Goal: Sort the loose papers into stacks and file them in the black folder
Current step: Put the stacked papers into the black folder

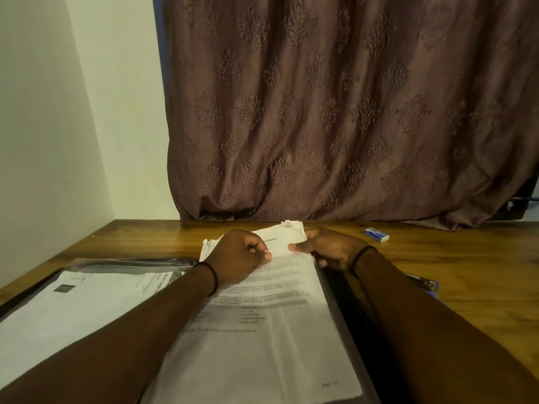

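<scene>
At far end of paper stack (262,330), top edge crumpled. Yr left hand (236,255) + right hand (329,249) both pinch it, fingers (254,244) curled. Long axis runs twd you, atop black folder (348,295) on tabletop (466,272).

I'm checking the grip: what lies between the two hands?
In the head view, the crumpled top of the sheet, with a printed word on it, spans the gap between the left hand and right hand; both pinch it.
</scene>
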`<state>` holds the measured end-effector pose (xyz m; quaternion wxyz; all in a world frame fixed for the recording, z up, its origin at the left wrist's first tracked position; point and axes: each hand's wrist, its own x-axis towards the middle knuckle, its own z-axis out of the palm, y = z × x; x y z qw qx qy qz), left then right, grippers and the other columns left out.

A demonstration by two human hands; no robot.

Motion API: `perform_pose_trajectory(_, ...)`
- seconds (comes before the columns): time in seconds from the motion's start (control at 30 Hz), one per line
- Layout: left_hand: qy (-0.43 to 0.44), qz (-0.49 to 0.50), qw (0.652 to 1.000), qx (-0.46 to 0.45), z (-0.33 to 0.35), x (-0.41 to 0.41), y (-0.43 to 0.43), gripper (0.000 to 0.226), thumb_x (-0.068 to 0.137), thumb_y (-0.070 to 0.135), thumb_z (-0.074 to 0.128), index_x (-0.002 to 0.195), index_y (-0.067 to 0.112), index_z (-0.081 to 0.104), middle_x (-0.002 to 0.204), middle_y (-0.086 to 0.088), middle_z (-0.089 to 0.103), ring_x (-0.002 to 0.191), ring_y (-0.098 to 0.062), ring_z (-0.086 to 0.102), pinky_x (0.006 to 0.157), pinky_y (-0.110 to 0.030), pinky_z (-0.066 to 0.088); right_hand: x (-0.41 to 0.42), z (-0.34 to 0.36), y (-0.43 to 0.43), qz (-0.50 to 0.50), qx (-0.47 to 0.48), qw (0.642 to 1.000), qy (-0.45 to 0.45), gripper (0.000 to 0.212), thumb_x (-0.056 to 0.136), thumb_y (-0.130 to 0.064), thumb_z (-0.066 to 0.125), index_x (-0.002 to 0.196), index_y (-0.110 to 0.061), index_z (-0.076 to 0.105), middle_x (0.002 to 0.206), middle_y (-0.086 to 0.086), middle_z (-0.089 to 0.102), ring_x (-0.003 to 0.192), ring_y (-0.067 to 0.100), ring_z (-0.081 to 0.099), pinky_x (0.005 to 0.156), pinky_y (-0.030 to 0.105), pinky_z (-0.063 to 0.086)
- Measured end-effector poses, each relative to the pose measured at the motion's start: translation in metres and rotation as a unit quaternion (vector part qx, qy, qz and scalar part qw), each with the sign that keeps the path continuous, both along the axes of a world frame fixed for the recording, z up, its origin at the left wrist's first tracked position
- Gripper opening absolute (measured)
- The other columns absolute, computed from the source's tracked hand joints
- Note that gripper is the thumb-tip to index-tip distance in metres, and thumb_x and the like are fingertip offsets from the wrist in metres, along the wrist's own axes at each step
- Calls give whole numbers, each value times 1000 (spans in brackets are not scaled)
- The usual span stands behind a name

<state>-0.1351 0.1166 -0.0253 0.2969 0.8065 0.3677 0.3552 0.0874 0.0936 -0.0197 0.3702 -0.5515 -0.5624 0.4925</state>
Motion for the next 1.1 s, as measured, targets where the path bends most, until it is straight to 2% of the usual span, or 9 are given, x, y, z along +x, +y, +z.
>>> perform_pose_trajectory(0.17,-11,-19,1000,-13,3,-2,-1,14,84,12,74,71,7,72,65,11,67,58,5,56,57,-12,43,4,4,0,29,-45,999,-2,11,93,-15,62,99,-7,67,98,14,60,68,14,45,41,15,26)
perform_pose_trajectory(0.3,-3,-26,1000,-8,-1,-2,-1,11,83,14,75,73,10,74,71,7,71,64,-1,60,63,-19,48,-14,-2,4,-59,74,995,-27,23,88,-29,72,92,-7,67,74,6,65,55,11,56,44,19,39)
perform_pose_trajectory(0.43,21,0,999,33,-2,-2,3,16,81,19,77,66,21,72,73,12,71,70,1,63,68,-18,46,-22,-5,7,-121,105,987,-8,24,85,-12,75,105,-1,68,86,7,72,64,10,66,54,18,49)
perform_pose_trajectory(0.53,41,15,996,78,-2,-3,4,20,78,25,78,60,29,69,70,19,68,72,2,62,72,-23,49,-14,-1,5,-78,67,992,-74,19,84,-19,77,99,-11,70,81,8,68,66,16,58,53,23,41)
perform_pose_trajectory(0.63,44,19,997,64,-2,-4,2,24,80,19,78,59,27,68,65,17,66,65,5,59,66,-20,45,-11,2,0,-3,39,992,-119,12,89,-26,70,90,-15,65,65,6,52,46,9,38,38,17,22)
perform_pose_trajectory(0.77,24,23,997,70,-1,-6,4,27,81,11,76,59,25,67,67,12,68,67,-2,62,69,-22,50,-13,-3,0,-17,63,996,-53,28,84,-47,71,77,-20,70,65,0,57,54,10,45,45,19,30)
perform_pose_trajectory(0.87,15,22,997,74,-1,-5,0,19,86,9,70,67,15,69,69,4,71,63,-4,61,67,-24,50,-14,-5,1,-67,60,996,-20,46,82,-60,67,95,-17,75,84,4,67,72,16,56,63,25,44)
perform_pose_trajectory(1.0,-5,32,999,34,-3,-3,-4,20,91,11,64,71,10,66,60,-6,70,49,-10,58,56,-28,49,-17,-1,-3,-85,50,995,-12,56,91,-55,57,113,-5,69,88,11,72,56,10,53,43,17,40)
perform_pose_trajectory(1.1,-11,53,998,35,-2,-3,-7,22,91,10,63,69,13,65,58,-8,69,48,-14,59,57,-30,51,-18,2,-8,-103,43,994,-5,57,92,-54,57,116,-4,66,94,14,74,57,10,55,43,15,39)
